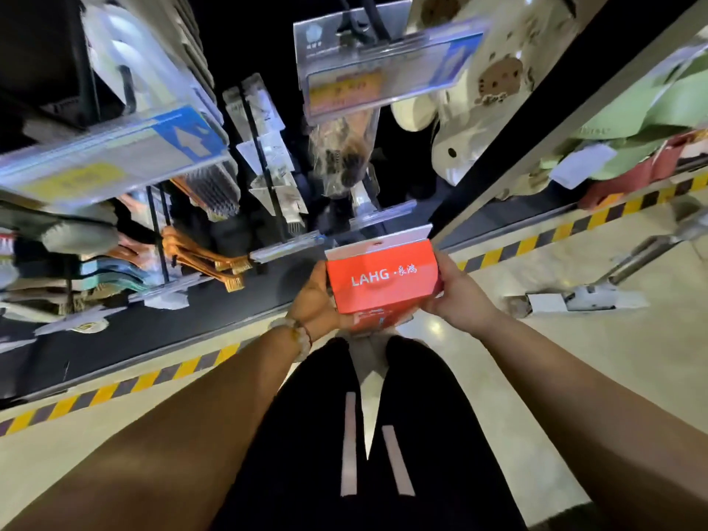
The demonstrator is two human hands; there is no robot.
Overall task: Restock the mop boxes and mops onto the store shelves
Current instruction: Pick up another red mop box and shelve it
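Two hands, left hand (314, 297) and right hand (456, 297), clamped their fingers on the red cardboard box (381, 279) below the hanging brushes (207, 258).

- One view only, from the person's head, wide-angle with strong bending at the edges.
- It faces steeply down and forward: both forearms reach away from the lens, the legs and pale floor (574, 377) below.
- The store shelves (115, 155) rise close ahead, their hanging price tags (383, 70) near the lens and blurred.
- A striped floor line (115, 389) crosses slantwise.
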